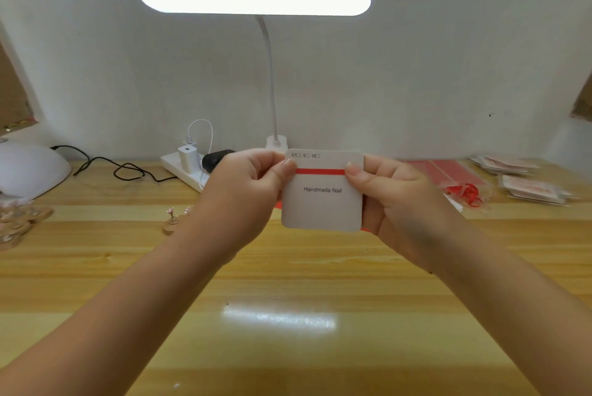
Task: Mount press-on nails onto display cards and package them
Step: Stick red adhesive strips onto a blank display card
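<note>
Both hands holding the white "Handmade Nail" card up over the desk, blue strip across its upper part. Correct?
Not quite: the strip is red, not blue, as the head view shows. The rest stands: the left hand and the right hand both hold the white "Handmade Nail" card up over the desk, the strip running across its upper part.

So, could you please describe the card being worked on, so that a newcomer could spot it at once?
Look below the white desk lamp, above the middle of the wooden table. There the left hand and right hand hold up a white card. Unlike the pinkish packets at far right, it reads "Handmade Nail" under a red strip.
</note>
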Demonstrator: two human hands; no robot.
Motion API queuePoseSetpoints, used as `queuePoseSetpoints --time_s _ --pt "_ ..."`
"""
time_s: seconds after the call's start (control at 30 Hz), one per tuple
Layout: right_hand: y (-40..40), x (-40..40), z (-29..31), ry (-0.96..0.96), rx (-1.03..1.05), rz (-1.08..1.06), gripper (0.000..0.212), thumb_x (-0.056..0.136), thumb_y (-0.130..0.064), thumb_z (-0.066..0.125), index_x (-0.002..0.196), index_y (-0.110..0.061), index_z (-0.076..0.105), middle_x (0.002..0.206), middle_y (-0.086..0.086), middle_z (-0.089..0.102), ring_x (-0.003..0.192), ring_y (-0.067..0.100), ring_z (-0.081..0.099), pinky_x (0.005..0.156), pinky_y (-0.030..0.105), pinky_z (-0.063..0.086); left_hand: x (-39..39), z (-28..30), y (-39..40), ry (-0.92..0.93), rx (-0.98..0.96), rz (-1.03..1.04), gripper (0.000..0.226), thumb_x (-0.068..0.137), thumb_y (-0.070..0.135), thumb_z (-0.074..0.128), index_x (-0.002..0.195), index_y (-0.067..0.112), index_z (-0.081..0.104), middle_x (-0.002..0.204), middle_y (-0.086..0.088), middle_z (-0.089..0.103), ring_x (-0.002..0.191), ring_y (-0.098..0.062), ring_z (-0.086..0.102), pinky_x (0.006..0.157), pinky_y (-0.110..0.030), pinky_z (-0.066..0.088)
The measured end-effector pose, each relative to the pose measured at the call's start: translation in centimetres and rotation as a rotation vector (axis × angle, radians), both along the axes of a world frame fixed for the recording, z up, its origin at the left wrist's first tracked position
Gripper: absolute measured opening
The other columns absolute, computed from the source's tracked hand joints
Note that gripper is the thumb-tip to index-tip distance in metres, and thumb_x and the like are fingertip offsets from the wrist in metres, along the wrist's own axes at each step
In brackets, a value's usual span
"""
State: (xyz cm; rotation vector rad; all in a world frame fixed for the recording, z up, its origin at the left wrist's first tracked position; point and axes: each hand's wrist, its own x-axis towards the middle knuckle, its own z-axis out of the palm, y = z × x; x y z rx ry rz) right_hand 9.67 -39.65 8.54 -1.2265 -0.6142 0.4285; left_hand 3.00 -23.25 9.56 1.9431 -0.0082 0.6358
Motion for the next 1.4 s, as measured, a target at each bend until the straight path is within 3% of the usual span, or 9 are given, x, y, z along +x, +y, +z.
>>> queuePoseSetpoints --time_s 0.2,0.37,0.47,0.77,0.9,1.0,1.13,1.23,1.4 --pt "0.4 0.7 -1.6 0.057 -0.008 0.069 0.026 0.09 -0.017 0.053 0.111 -0.003 0.062 0.105 0.014 0.071 0.096 0.026 0.069 0.084 0.04 0.056 0.9 -2.3 -0.6 0.112 -0.188 0.01 0.014 0.088 0.026 0.062 0.086 0.013 0.067 0.078 -0.001 0.072 0.067 -0.014 0.066 0.058 -0.025 0.052" --pt "1.4 0.7 -4.9 -0.186 -0.345 -0.22 0.024 0.088 -0.021 0.066 0.099 0.001 0.063 0.1 0.023 0.069 0.095 0.041 0.065 0.084 0.056 0.05 1.8 -5.7 -1.6 0.204 0.042 0.118 0.025 0.086 0.03 0.066 0.089 0.006 0.063 0.083 -0.007 0.069 0.08 -0.024 0.066 0.066 -0.04 0.054" --pt "1.4 1.0 -6.1 -0.217 -0.437 -0.242 0.024 0.088 -0.026 0.066 0.1 -0.005 0.066 0.098 0.018 0.071 0.092 0.034 0.068 0.083 0.055 0.053 2.2 -6.5 -0.9 0.308 0.049 0.038 0.026 0.09 0.026 0.062 0.098 0.001 0.063 0.094 -0.013 0.069 0.088 -0.028 0.066 0.079 -0.051 0.052" --pt "0.9 2.9 -8.1 0.111 -0.276 0.018 0.026 0.1 -0.004 0.04 0.119 -0.01 0.057 0.114 0.012 0.068 0.1 0.021 0.068 0.087 0.036 0.055 3.2 -8.4 0.7 0.407 0.114 -0.028 0.024 0.101 0.017 0.04 0.099 0.014 0.064 0.1 -0.003 0.068 0.096 -0.019 0.063 0.087 -0.039 0.05" --pt "1.1 3.0 -8.1 0.245 -0.167 -0.003 0.022 0.097 -0.004 0.048 0.117 -0.002 0.056 0.112 0.018 0.068 0.1 0.027 0.068 0.084 0.037 0.057 3.4 -8.9 1.0 0.286 0.036 0.037 0.02 0.1 0.019 0.045 0.105 0.026 0.062 0.102 0.012 0.066 0.094 0.0 0.06 0.08 -0.019 0.05" --pt "1.4 2.4 -8.5 0.135 -0.204 -0.126 0.017 0.093 0.001 0.054 0.109 -0.001 0.06 0.105 0.016 0.07 0.095 0.024 0.069 0.081 0.039 0.058 3.4 -9.3 0.9 0.206 0.015 0.118 0.022 0.096 0.018 0.052 0.117 0.022 0.059 0.103 0.014 0.064 0.091 0.001 0.059 0.072 -0.011 0.048" --pt "1.7 1.7 -9.1 -0.02 -0.221 -0.2 0.017 0.09 -0.002 0.061 0.106 -0.006 0.067 0.093 0.012 0.074 0.086 0.022 0.072 0.069 0.033 0.06 3.1 -9.7 0.7 -0.018 0.293 0.239 0.046 0.087 0.015 0.066 0.129 0.025 0.053 0.118 0.008 0.052 0.104 -0.006 0.05 0.09 -0.018 0.039" --pt "1.8 1.3 -9.3 -0.154 -0.213 -0.173 0.017 0.09 -0.006 0.062 0.099 -0.018 0.071 0.087 0.005 0.076 0.082 0.015 0.072 0.066 0.025 0.057 2.8 -9.9 0.3 -0.122 0.454 0.24 0.04 0.083 0.016 0.07 0.122 0.025 0.063 0.125 0.005 0.054 0.116 -0.01 0.043 0.096 -0.011 0.025" --pt "1.7 1.2 -9.5 -0.294 -0.26 -0.136 0.021 0.093 -0.01 0.059 0.105 -0.024 0.07 0.094 -0.001 0.076 0.091 0.015 0.071 0.076 0.039 0.057 2.7 -9.8 -0.1 -0.193 0.493 0.242 0.033 0.078 0.015 0.076 0.11 0.017 0.069 0.107 0.006 0.067 0.101 -0.017 0.056 0.09 -0.016 0.031"
